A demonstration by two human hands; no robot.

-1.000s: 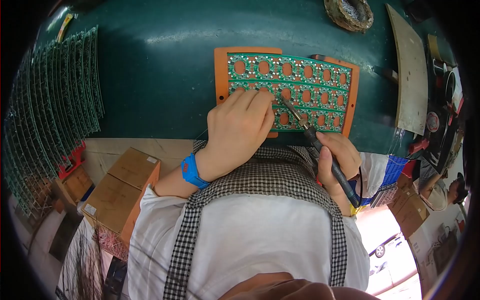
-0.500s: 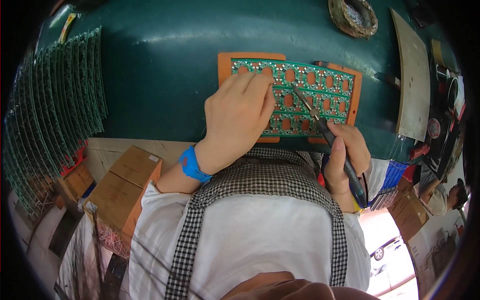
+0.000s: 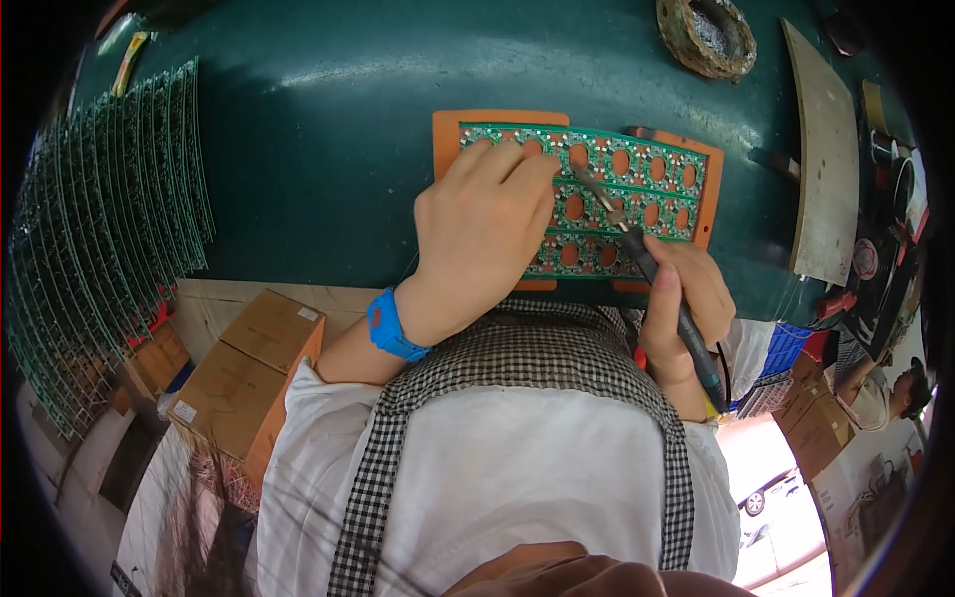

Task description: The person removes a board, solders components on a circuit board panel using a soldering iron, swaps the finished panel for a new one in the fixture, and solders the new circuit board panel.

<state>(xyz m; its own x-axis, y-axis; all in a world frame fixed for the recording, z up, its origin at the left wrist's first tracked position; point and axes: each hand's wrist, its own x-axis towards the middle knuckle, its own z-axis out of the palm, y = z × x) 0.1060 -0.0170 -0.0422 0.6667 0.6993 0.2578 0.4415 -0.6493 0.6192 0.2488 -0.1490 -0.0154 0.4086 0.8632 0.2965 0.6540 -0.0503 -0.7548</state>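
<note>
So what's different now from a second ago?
The left hand moved forward, from the middle row of the board to its far row. The iron, gripped by the right hand throughout, went the same way. Nothing was visibly picked up or let go. The board and bowl stayed put.

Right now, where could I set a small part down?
Widest free patch: the green bench top between the circuit-board row and the orange fixture. Another lies beyond the fixture, left of the crusted bowl. Crowded: the fixture, with circuit panels, left hand, and soldering iron in right hand.
</note>
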